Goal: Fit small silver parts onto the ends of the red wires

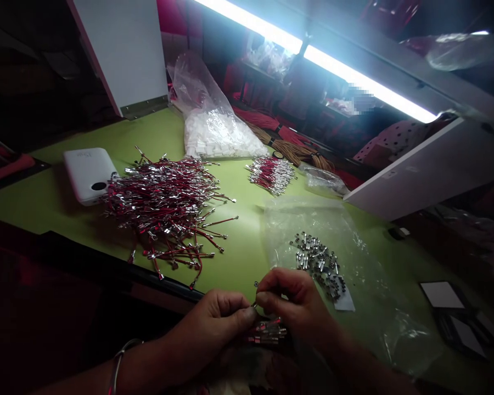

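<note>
Fingers of the left hand (218, 321) and right hand (292, 302) pinch a small metal terminal (254, 303) between them; short red wires (267, 332) lie just below, loose terminals (316, 266) on a clear plastic bag (296, 219) ahead of the right hand.

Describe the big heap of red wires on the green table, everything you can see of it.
The heap of red wires is a loose, tangled pile of short red insulated leads, many ending in shiny silver metal terminals, their exact shape too small to tell at this distance. It lies flat on the green tabletop, densest in the middle, with single leads straying out toward the right and the near edge. Its far left side reaches, and seems to touch, a white rounded device.
</note>
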Motion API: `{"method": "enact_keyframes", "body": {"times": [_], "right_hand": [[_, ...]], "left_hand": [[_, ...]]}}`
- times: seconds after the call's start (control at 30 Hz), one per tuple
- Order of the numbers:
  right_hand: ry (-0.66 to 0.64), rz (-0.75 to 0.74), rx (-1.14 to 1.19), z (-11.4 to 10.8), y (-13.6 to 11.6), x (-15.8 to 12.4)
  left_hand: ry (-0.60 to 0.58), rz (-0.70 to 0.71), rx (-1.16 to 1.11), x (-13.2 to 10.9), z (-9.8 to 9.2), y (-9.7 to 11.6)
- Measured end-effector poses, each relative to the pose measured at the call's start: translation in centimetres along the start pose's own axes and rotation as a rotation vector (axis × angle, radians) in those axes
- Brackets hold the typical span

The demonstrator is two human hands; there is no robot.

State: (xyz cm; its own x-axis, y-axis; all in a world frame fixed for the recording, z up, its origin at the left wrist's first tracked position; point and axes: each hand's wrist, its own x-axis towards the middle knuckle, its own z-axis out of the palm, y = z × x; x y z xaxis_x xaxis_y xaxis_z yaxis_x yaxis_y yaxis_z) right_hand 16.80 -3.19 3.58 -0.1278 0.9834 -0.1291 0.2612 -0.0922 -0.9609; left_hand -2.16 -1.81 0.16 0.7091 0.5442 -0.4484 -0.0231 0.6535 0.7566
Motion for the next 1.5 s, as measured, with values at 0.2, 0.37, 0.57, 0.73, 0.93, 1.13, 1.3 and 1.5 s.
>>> {"method": "enact_keyframes", "body": {"times": [0.2, 0.37, 0.57, 0.73, 0.93, 1.13, 1.3, 1.5], "right_hand": [[-0.027, -0.042, -0.107, 0.6, 0.0, -0.5], [-0.016, 0.056, 0.045, -1.2, 0.5, 0.5], [0.127, -0.173, -0.538, -3.7, 3.5, 0.1], [0.165, -0.287, -0.637, -3.3, 6.4, 0.1], [0.152, -0.415, -0.693, -3.4, 8.0, 0.9], [0.155, -0.473, -0.696, -3.6, 9.4, 1.4], [0.115, -0.446, -0.701, -3.8, 9.2, 1.2], [0.076, -0.402, -0.684, -4.0, 8.6, 0.8]], "left_hand": [[-0.006, 0.029, 0.018, 0.4, 0.4, -0.8], [-0.016, 0.152, 0.241, 0.5, 0.1, 2.4], [0.072, 0.523, 0.955, 3.3, -2.8, 10.5], [0.161, 0.863, 1.373, 11.0, -5.3, 16.4], [0.147, 0.895, 1.632, 20.8, -6.3, 21.0], [0.119, 0.887, 1.824, 25.6, -7.6, 22.8], [0.071, 0.868, 1.862, 25.7, -8.0, 22.9], [0.158, 0.861, 1.795, 20.8, -8.0, 23.3]]}}
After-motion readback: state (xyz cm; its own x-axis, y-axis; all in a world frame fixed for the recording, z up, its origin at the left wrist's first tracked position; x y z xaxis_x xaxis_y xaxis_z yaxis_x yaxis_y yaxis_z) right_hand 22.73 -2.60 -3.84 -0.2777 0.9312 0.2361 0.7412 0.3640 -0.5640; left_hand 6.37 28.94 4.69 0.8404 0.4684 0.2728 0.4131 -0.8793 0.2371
